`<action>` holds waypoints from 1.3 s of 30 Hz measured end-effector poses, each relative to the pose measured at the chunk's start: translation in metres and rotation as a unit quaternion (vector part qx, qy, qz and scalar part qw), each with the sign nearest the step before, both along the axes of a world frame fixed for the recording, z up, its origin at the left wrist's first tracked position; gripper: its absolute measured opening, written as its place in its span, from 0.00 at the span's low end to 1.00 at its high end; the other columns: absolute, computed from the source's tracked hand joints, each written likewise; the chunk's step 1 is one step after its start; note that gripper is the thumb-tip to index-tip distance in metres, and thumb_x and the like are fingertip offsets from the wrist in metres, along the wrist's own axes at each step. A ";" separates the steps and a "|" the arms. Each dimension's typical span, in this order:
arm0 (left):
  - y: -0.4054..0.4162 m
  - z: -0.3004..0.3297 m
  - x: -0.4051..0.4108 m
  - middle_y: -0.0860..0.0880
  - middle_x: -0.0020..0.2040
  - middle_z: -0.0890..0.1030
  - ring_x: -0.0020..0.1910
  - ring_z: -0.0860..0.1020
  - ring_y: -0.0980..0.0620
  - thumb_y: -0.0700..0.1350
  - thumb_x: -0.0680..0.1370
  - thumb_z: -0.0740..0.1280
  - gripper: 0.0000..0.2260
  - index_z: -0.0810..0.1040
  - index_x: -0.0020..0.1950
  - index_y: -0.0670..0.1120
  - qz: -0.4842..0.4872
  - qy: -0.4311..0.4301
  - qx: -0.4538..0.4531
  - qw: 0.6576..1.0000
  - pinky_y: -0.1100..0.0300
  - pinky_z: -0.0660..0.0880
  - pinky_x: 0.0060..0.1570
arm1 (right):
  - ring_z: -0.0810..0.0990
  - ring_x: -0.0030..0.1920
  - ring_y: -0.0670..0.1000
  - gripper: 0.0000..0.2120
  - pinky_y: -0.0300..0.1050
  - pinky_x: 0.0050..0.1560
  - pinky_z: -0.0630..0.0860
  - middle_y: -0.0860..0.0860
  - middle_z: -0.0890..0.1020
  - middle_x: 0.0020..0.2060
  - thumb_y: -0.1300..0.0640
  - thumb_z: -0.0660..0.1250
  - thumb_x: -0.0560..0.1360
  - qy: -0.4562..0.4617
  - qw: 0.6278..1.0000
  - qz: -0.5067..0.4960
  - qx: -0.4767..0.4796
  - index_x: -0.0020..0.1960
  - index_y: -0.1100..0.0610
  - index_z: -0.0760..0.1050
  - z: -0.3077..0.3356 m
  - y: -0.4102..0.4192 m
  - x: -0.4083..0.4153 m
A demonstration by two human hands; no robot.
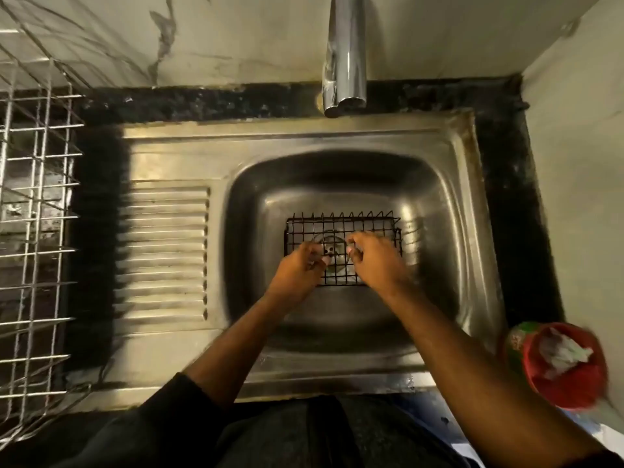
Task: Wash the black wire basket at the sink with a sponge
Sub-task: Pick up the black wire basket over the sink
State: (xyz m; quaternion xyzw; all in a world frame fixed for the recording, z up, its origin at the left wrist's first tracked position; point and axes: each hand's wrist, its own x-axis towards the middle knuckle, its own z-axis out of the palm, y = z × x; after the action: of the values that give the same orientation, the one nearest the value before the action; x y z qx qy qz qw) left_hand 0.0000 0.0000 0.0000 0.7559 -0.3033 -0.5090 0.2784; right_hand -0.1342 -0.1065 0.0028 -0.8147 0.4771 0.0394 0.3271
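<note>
The black wire basket [341, 224] lies in the steel sink bowl [432, 204], over the drain. Both of my hands are down on its near half. My left hand [299, 268] has its fingers curled onto the wires at the basket's left side. My right hand [374, 260] has its fingertips hooked into the wires near the middle. The picture is blurred at the hands, so the exact hold is hard to read. No sponge is in either hand. A pale crumpled thing [562, 352] lies in a red bowl [574, 390] at the right.
The chrome tap [346, 55] hangs over the sink's back edge, with no water seen running. A ribbed drainboard [162, 251] lies to the left of the bowl. A steel wire dish rack [33, 231] stands at the far left. Black counter surrounds the sink.
</note>
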 end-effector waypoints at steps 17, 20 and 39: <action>0.002 0.034 0.001 0.52 0.42 0.85 0.43 0.83 0.59 0.42 0.82 0.67 0.05 0.83 0.55 0.46 0.093 -0.098 -0.114 0.984 0.63 0.80 0.48 | 0.78 0.45 0.44 0.07 0.41 0.48 0.75 0.49 0.83 0.46 0.54 0.69 0.77 -0.049 0.998 -0.032 0.023 0.52 0.55 0.82 0.010 -0.009 -0.009; 0.007 0.050 0.009 0.52 0.45 0.83 0.43 0.81 0.56 0.45 0.82 0.68 0.06 0.83 0.55 0.47 0.158 -0.199 -0.174 0.951 0.59 0.79 0.48 | 0.76 0.36 0.41 0.11 0.37 0.37 0.71 0.45 0.80 0.35 0.47 0.67 0.78 -0.097 0.993 -0.067 0.017 0.43 0.52 0.80 0.035 -0.005 -0.019; 0.032 0.162 -0.049 0.52 0.26 0.66 0.20 0.66 0.56 0.52 0.86 0.60 0.12 0.72 0.45 0.49 0.292 0.168 -0.219 0.916 0.66 0.64 0.15 | 0.81 0.48 0.43 0.11 0.32 0.47 0.74 0.46 0.84 0.48 0.50 0.67 0.79 -0.260 0.954 -0.146 0.009 0.57 0.54 0.82 0.110 0.042 -0.072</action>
State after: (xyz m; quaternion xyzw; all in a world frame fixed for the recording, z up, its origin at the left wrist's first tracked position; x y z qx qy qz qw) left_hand -0.0490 0.0317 0.1621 0.6346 -0.1218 -0.4453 0.6198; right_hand -0.2062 -0.0646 0.1124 -0.7151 0.4891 -0.2174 0.4496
